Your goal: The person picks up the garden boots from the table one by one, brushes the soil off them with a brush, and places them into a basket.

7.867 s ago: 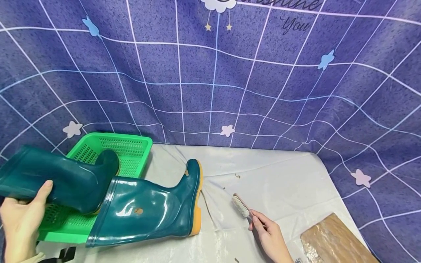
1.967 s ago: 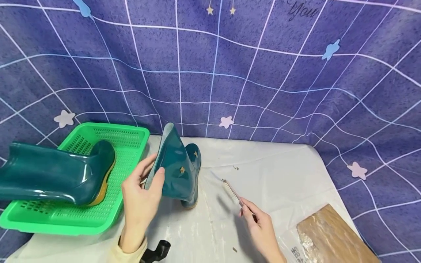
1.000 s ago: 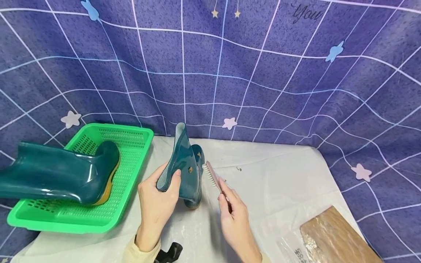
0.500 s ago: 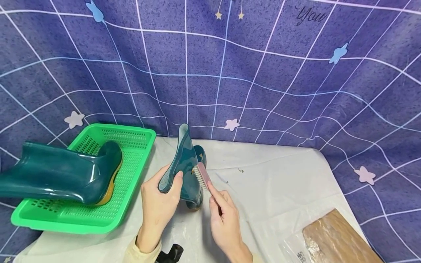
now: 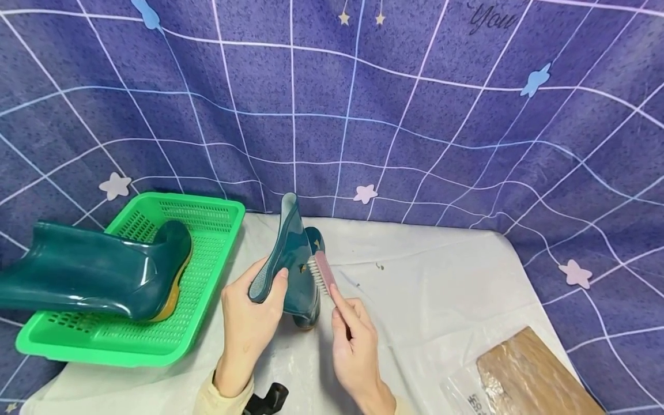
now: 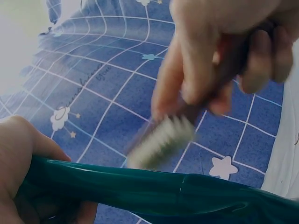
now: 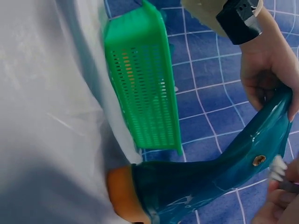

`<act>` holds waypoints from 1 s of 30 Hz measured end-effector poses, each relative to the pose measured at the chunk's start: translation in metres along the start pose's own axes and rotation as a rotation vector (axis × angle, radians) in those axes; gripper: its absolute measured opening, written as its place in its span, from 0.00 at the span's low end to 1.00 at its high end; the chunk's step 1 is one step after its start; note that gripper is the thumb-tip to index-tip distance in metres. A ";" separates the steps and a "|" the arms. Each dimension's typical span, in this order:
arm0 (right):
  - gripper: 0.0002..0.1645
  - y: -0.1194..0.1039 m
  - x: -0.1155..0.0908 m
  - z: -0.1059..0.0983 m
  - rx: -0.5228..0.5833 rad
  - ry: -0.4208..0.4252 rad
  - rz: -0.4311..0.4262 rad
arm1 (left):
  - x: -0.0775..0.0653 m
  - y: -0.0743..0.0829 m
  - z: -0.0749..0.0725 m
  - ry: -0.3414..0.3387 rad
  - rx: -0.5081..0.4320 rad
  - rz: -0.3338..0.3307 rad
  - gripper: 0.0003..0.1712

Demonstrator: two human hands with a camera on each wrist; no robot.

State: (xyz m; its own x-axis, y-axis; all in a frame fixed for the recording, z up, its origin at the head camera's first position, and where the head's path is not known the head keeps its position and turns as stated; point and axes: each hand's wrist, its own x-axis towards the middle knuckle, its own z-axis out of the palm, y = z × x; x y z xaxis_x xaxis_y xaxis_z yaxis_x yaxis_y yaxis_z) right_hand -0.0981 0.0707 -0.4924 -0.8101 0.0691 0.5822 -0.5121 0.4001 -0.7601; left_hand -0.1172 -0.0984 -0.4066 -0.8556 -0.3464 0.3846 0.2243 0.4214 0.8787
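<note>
A dark green rain boot [image 5: 297, 291] stands sole-down on the table, its shaft squeezed flat at the top. My left hand [image 5: 252, 320] grips that top edge, thumb on the near side. A brown mud spot [image 7: 259, 160] marks the shaft, and another patch shows near the toe. In my right hand [image 5: 357, 346] is a pink-backed scrub brush [image 5: 324, 271], index finger stretched along its back. The white bristles [image 6: 161, 142] face the shaft beside the spot; they look blurred in the left wrist view, and I cannot tell whether they touch.
On the left a second green boot [image 5: 98, 274] lies across a green plastic basket [image 5: 218, 253], its shaft sticking out over the rim. A brown package in clear plastic [image 5: 534, 374] lies at the right front. Small crumbs [image 5: 380, 266] dot the white-covered table [image 5: 441, 276]; a patterned curtain hangs behind.
Earlier the boot lay on its side; my left hand let go of the other boot and raised this one upright. The brush came left to the shaft, then shifted slightly back from the spot.
</note>
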 end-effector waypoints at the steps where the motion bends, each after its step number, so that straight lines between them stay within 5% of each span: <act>1: 0.28 0.000 0.000 0.001 -0.013 -0.013 0.004 | 0.000 0.000 0.000 0.000 0.000 0.002 0.15; 7: 0.28 0.001 -0.002 0.003 -0.047 -0.057 0.063 | 0.000 0.000 0.001 0.005 0.006 0.007 0.15; 14: 0.28 0.000 -0.003 0.012 0.086 -0.034 -0.041 | 0.000 -0.001 0.002 0.000 -0.002 0.023 0.14; 21: 0.29 0.004 -0.006 0.021 0.050 -0.081 0.102 | 0.000 -0.001 -0.001 0.010 0.017 0.001 0.15; 27: 0.29 0.006 -0.008 0.025 0.109 -0.051 -0.067 | 0.001 -0.003 -0.002 -0.011 -0.009 -0.007 0.14; 30: 0.29 0.008 -0.009 0.026 0.070 -0.072 -0.022 | 0.002 -0.005 -0.003 -0.002 -0.016 -0.015 0.14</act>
State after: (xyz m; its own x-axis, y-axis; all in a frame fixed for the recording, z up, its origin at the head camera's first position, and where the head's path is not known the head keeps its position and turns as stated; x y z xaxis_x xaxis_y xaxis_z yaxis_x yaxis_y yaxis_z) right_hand -0.1021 0.0495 -0.5107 -0.8156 -0.0053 0.5785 -0.5464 0.3356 -0.7673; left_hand -0.1183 -0.1035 -0.4094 -0.8599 -0.3506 0.3710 0.2191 0.4031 0.8886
